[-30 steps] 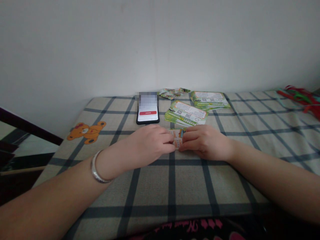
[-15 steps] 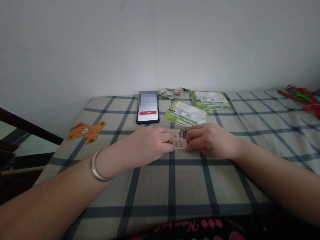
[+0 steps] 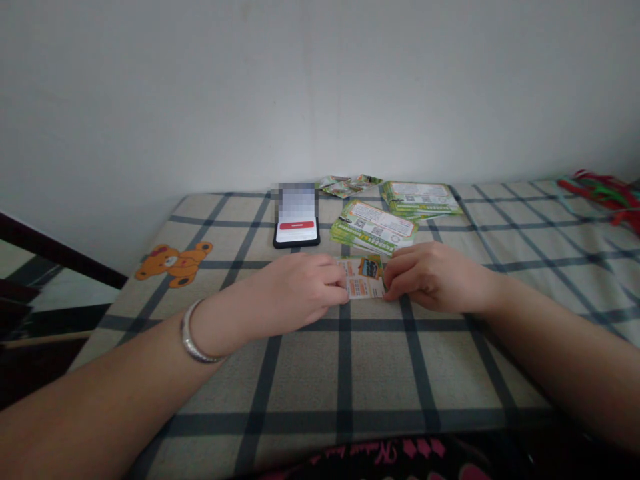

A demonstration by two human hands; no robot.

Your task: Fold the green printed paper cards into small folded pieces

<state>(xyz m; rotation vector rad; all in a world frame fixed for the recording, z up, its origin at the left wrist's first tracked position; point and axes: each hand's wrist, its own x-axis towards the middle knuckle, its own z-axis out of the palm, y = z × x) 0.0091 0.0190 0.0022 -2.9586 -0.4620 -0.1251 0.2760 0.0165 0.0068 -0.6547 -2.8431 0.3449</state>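
A small printed leaflet [image 3: 364,280] with orange and white panels lies low over the checked cloth between my hands. My left hand [image 3: 305,287], a silver bangle on its wrist, is closed on the leaflet's left edge. At the right edge, my right hand [image 3: 425,277] is closed with thumb and fingers pinching the paper. Just beyond the leaflet is a fanned pile of green printed leaflets [image 3: 375,227]. My fingers cover both ends of the leaflet.
A phone [image 3: 297,233] with a lit screen lies behind my left hand. Another leaflet stack [image 3: 423,199] and some creased leaflets [image 3: 347,185] lie by the wall. Red and green fabric [image 3: 605,193] is at far right; a bear patch [image 3: 175,265] decorates the cloth [image 3: 300,380].
My right hand has moved a little to the right, and more of the leaflet shows between my hands. The left hand stays nearly where it was.
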